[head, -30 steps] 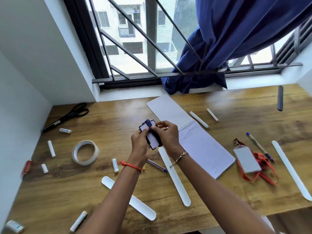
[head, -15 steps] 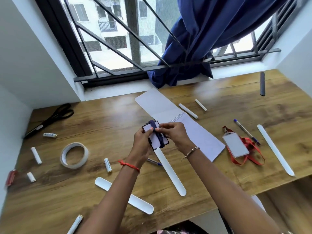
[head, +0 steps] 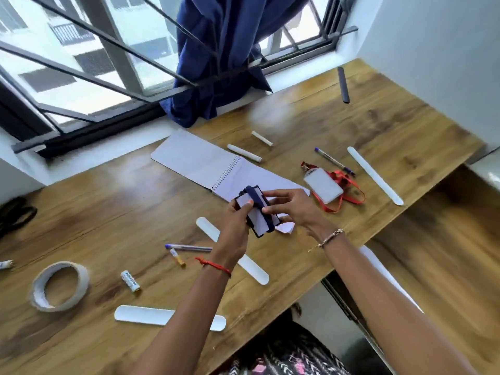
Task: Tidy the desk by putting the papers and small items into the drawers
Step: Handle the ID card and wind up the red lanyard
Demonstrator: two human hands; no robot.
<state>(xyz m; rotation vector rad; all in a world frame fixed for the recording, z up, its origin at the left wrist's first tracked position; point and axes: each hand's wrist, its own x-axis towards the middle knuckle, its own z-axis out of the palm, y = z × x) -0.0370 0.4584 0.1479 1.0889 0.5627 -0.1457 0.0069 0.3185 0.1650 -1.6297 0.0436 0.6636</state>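
Note:
Both my hands hold a card holder [head: 257,216] with a dark blue strap wrapped around it, a little above the wooden desk [head: 108,207]. My left hand [head: 236,220] grips its left side with the thumb on its face. My right hand [head: 289,209] pinches the strap and right edge. An open spiral notebook [head: 205,163] lies just behind the hands. A second card holder on a red lanyard [head: 323,185] rests to the right. A crumpled bit of paper [head: 286,228] lies under my right hand.
A tape roll [head: 58,286] sits at the left, with batteries [head: 130,280], a blue pen [head: 189,248], another pen [head: 334,161], several white flat strips [head: 374,175] and white sticks [head: 244,152] scattered about. Scissors [head: 16,215] lie far left. A blue curtain [head: 224,58] hangs at the window.
The view has swung down and to the right, so the desk's right edge shows. My hands stay on the blue-strapped card holder and have shifted slightly right over the notebook's corner.

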